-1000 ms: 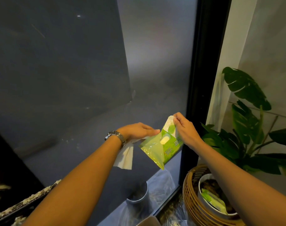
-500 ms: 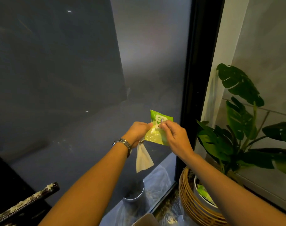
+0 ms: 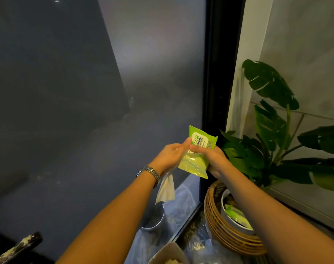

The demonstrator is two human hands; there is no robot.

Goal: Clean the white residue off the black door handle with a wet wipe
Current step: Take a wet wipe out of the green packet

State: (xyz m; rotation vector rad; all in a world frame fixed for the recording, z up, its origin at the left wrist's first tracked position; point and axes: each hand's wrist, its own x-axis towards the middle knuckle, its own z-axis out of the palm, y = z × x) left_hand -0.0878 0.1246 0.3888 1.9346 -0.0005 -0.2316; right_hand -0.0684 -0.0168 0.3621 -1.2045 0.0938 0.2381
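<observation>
A green pack of wet wipes (image 3: 197,152) is held upright in front of the glass door. My right hand (image 3: 213,161) grips its right side and lower half. My left hand (image 3: 171,155) holds a white wet wipe (image 3: 165,187) that hangs below the palm, while its thumb presses on the pack's label flap. The black door handle (image 3: 19,248), crusted with white residue, pokes in at the bottom left corner, well away from both hands.
A frosted glass door (image 3: 105,111) with a black frame (image 3: 217,92) fills the view. At right a leafy plant (image 3: 272,134) stands in a white pot inside a wicker basket (image 3: 219,225), with another green pack in it. A grey cylinder (image 3: 154,220) stands below.
The pack has been turned upright with its label facing me, and both hands have closed together on it. My left thumb has moved onto the flap. The wipe still hangs from my left hand.
</observation>
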